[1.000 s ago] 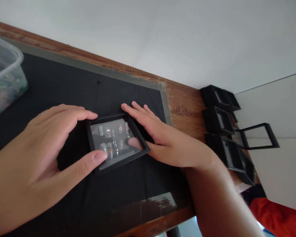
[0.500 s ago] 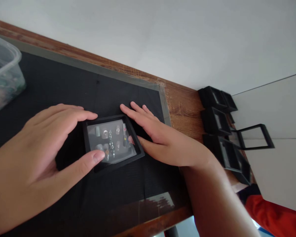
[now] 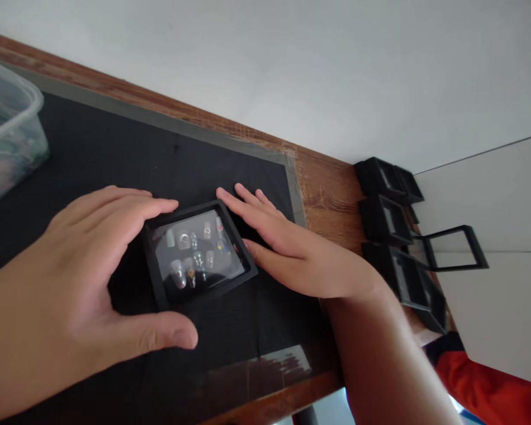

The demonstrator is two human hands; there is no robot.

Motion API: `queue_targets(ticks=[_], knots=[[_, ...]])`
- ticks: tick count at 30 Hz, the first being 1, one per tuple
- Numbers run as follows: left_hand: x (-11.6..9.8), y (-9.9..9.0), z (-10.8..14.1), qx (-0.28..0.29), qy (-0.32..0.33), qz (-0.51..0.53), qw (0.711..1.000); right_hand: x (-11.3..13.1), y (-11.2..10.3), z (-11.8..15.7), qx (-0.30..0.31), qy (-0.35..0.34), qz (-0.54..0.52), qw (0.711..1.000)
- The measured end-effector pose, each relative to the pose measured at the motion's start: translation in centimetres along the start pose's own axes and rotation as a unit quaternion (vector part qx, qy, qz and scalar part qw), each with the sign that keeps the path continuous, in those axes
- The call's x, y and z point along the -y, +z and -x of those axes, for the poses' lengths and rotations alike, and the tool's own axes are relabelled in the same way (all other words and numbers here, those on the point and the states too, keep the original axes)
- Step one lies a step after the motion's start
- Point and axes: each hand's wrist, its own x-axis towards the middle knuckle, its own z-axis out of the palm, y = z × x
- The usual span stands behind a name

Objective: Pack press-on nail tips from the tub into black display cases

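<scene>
A square black display frame (image 3: 154, 268) with a clear film window lies on the black mat, slightly tilted toward me. Press-on nails (image 3: 178, 273) in pale and glittery finishes, several with charms, show through the film. My left hand (image 3: 101, 265) is at the frame's left side, its index fingertip at the far left corner and its thumb stretched out wide below the near edge. Along the right edge rests my right hand (image 3: 274, 236), fingers extended past the far corner and thumb against the frame's side. Neither hand grips the frame.
A clear plastic tub (image 3: 15, 133) with small colourful items stands at the far left. Several black frames (image 3: 384, 218) are stacked at the right end of the wooden table (image 3: 325, 183), one standing open. A white wall (image 3: 269, 71) rises behind. A red sleeve (image 3: 491, 381) shows at lower right.
My left thumb has come off the film and swung down toward me, clear of the frame. The nails sit slightly differently behind the film. My right hand has barely moved.
</scene>
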Motion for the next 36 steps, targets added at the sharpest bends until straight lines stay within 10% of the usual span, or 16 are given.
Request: queue_targets(ticks=[36], knots=[[-0.7,1.1,-1.1,-0.038,0.071,-0.035,0.996,-0.3,0.0,-0.6,-0.026,-0.018,-0.007,0.999]])
